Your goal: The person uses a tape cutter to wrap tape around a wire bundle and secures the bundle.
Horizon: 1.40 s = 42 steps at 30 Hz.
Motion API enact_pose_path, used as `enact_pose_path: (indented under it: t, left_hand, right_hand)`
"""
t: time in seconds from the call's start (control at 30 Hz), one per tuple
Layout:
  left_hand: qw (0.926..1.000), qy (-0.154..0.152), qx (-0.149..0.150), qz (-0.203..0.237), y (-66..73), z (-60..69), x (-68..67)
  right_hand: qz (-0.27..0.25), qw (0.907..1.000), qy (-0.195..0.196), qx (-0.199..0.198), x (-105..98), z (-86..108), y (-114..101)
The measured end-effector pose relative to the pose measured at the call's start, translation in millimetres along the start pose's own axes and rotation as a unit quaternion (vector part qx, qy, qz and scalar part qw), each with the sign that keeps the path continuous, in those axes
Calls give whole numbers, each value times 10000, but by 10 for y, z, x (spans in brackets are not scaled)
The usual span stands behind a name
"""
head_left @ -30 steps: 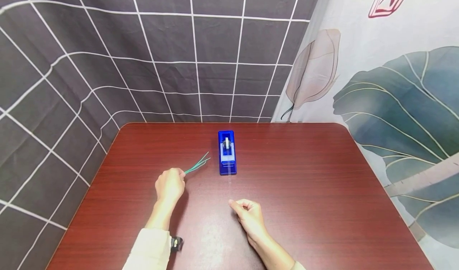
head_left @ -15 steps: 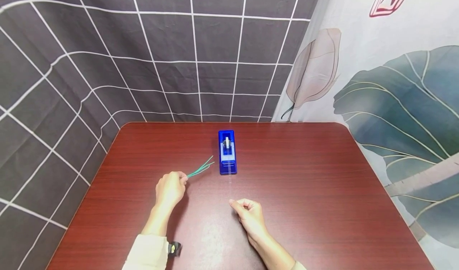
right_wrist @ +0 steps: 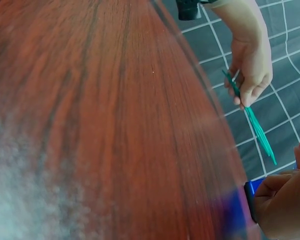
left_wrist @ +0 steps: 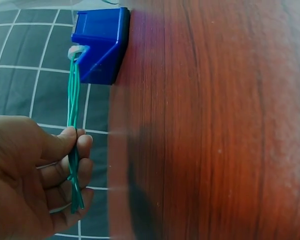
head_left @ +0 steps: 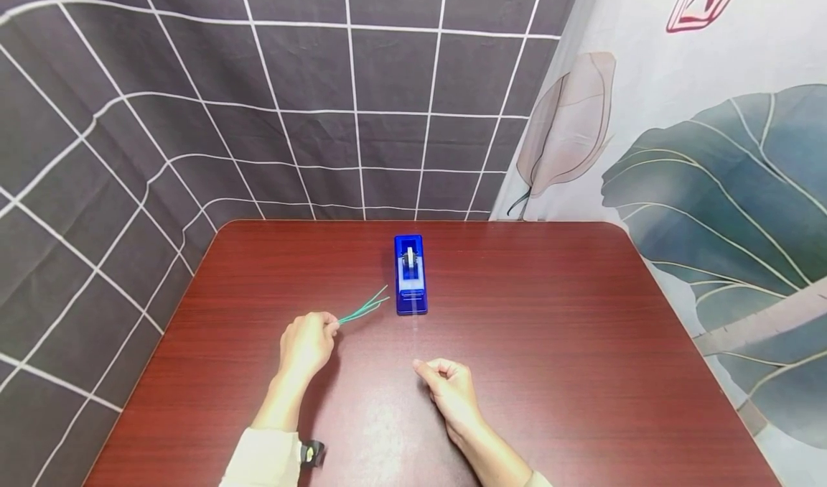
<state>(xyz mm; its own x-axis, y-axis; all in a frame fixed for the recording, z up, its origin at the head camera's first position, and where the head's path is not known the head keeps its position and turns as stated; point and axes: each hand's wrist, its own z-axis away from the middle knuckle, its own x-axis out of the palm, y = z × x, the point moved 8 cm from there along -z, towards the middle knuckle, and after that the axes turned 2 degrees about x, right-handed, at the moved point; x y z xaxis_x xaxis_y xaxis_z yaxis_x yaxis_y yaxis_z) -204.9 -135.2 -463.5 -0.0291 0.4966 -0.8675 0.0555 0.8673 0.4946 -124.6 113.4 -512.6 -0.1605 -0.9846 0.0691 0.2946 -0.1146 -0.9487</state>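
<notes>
My left hand [head_left: 306, 343] pinches a bundle of thin green strands [head_left: 367, 307] between thumb and fingers. Their free ends fan out toward the blue tape dispenser [head_left: 411, 304], just left of it. In the left wrist view the strands [left_wrist: 73, 97] run past the fingertips on both sides and overlap the dispenser [left_wrist: 97, 25]. My right hand [head_left: 452, 393] pinches the end of a clear tape strip [head_left: 415, 336], drawn from the dispenser toward me. In the right wrist view the right hand [right_wrist: 290, 202] hides most of the dispenser, and the tape is hard to make out.
Everything is over a reddish-brown wooden table [head_left: 549, 329]. A dark grid-patterned curtain [head_left: 291, 77] hangs behind and to the left. A light printed curtain [head_left: 711, 185] is at the right. A black device [head_left: 312, 453] sits at the left wrist.
My left hand has shifted slightly toward me, and the green strands' free ends have come right and down, closer to the dispenser. My right hand has held its place with the tape.
</notes>
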Motion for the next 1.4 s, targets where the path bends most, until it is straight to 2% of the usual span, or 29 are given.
enact_pose_path:
  t: [0.97, 1.4]
  left_hand:
    - [9995, -39, 288, 88, 87, 168, 18]
    - [9993, -32, 357, 103, 119, 180, 22]
  right_hand:
    - [9, 10000, -39, -61, -1, 3, 3]
    - [15, 10000, -38, -52, -2, 5, 6]
